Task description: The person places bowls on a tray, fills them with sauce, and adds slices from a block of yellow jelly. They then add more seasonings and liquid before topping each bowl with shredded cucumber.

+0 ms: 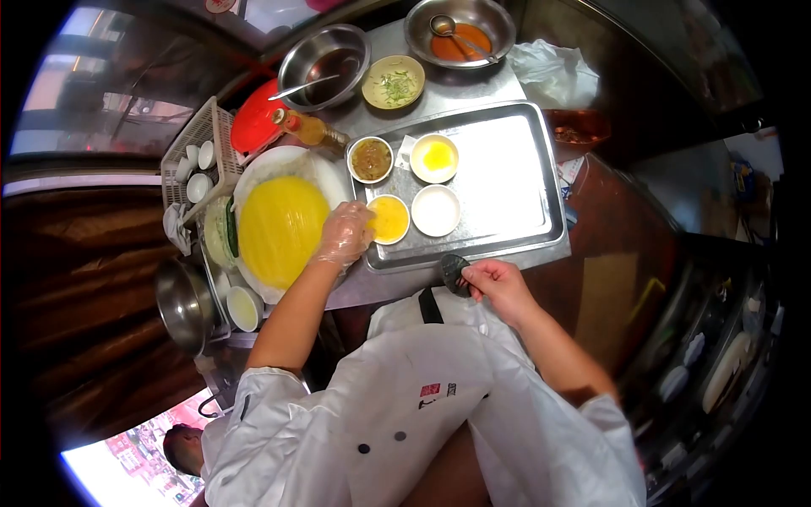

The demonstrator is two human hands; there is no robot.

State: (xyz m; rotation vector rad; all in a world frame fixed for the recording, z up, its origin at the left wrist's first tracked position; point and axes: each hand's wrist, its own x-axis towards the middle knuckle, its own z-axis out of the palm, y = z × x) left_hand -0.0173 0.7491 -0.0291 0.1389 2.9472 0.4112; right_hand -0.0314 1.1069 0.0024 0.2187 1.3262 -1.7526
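My left hand (345,235), in a clear plastic glove, is at the left rim of a small white bowl of yellow food (390,221). Its fingers are curled and grip the bowl's edge. In front of my white jacket, my bare right hand (500,289) pinches a dark, rounded, wrinkled piece (454,272) whose kind I cannot make out. Beside the yellow bowl on the metal tray (507,235) are a bowl of white contents (436,211), one with bright yellow in it (435,159) and one of brownish food (370,160).
Left of the tray lies a large plate of yellow food (283,228) under film. Behind stand a bottle (312,129), a bowl of chopped greens (394,83) and two steel bowls, one with orange sauce (460,42). A basket of cups (203,152) is at left; a person (184,448) is lower left.
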